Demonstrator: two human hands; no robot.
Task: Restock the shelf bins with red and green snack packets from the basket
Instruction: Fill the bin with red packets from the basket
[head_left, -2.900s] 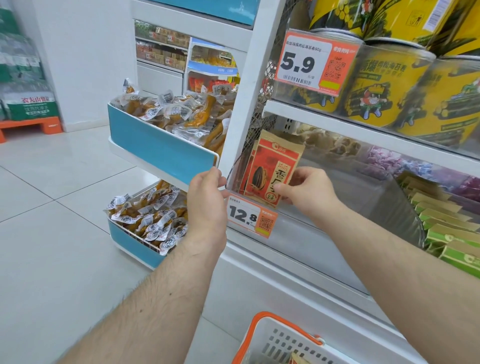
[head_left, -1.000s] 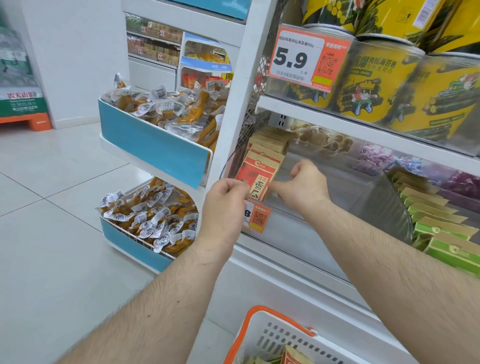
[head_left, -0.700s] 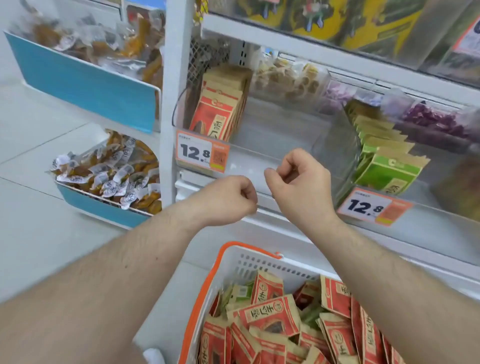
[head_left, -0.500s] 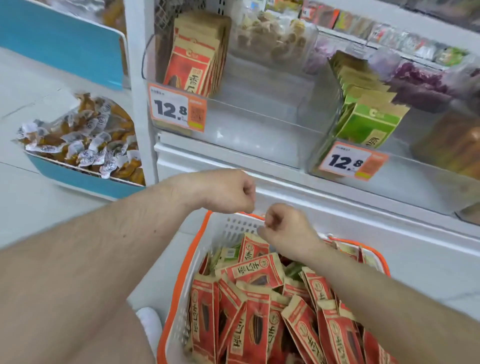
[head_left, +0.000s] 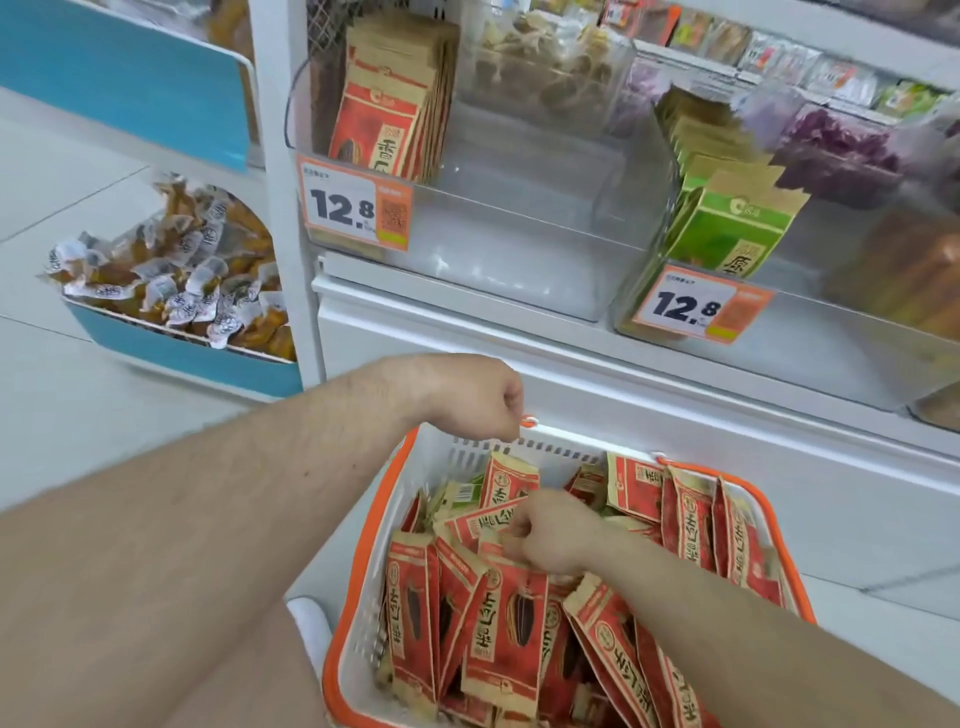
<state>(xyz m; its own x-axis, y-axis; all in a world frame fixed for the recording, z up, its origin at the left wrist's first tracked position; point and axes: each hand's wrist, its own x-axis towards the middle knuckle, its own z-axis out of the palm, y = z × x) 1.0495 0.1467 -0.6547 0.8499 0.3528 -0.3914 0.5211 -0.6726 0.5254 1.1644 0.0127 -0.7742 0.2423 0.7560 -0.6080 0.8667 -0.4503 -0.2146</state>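
A: Right hand (head_left: 550, 535)?
B: Down in the basket (head_left: 363, 561), fingers curled onto the top edge of a red packet (head_left: 498, 522) in the heap. Grip looks closed on that packet, though the fingertips are partly hidden.

A: Left hand (head_left: 467, 397)?
B: Fist, fingers curled, nothing in it that I can see. It hovers above the basket's far rim, up and left of the right hand, just beside the orange handle clip (head_left: 527, 421).

A: Where's the stock?
B: Red packets (head_left: 498, 634) fill the basket below and to both sides of the right grip, mostly standing on edge or leaning. One green packet (head_left: 462, 493) shows between reds, just left of and beyond the right hand.

A: Bins?
B: Up past both hands on the shelf. Clear left bin (head_left: 519, 260) holds a row of red packets (head_left: 387, 119) upright at its left end; the rest of it is bare. A 12.8 price tag (head_left: 356, 208) is on its front. The right bin (head_left: 841, 332) has green packets (head_left: 732, 228) upright in a row, with its own 12.8 tag (head_left: 701, 309).

A: Anything else?
B: Blue side trays (head_left: 176, 358) of wrapped yellow snacks (head_left: 176, 270) far left of the left hand. White shoe (head_left: 309, 629) by the basket's near left corner, tiled floor (head_left: 62, 415).
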